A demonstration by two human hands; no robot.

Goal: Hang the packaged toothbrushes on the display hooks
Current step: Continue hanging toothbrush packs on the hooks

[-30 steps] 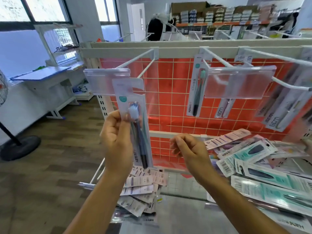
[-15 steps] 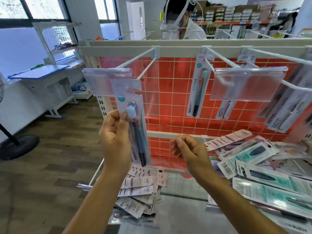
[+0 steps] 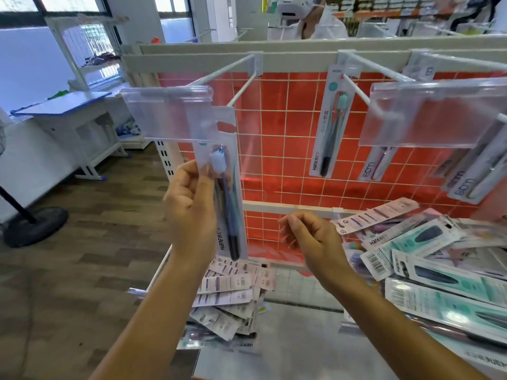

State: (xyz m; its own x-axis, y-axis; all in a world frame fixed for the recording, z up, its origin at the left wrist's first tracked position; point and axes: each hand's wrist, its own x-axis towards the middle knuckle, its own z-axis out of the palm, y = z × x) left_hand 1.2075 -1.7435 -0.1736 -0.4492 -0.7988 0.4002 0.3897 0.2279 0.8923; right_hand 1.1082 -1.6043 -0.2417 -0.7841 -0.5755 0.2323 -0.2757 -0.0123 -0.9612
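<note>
Open red grid panel lies between the leftmost display hook and the middle hook, with nothing hanging in that gap. The leftmost hook's two wire prongs jut out towards the person and end at a clear label holder.

The left grip is raised with its forearm angled up from below. Its thumb and fingers are closed around the edge of a packaged toothbrush, held upright with the bristles at the top. The pack's top edge sits right at the tip of the lower prong, partly behind the label holder. I can't tell whether its slot is on the wire.

The right grip hovers lower, just to the right of the pack and apart from it, with its fingers curled in and holding nothing.

One hung pack dangles from the middle hook, and more hang on the hooks further right. On the wire shelf below, loose packs lie heaped on the right, and a smaller pile sits under the left forearm.
</note>
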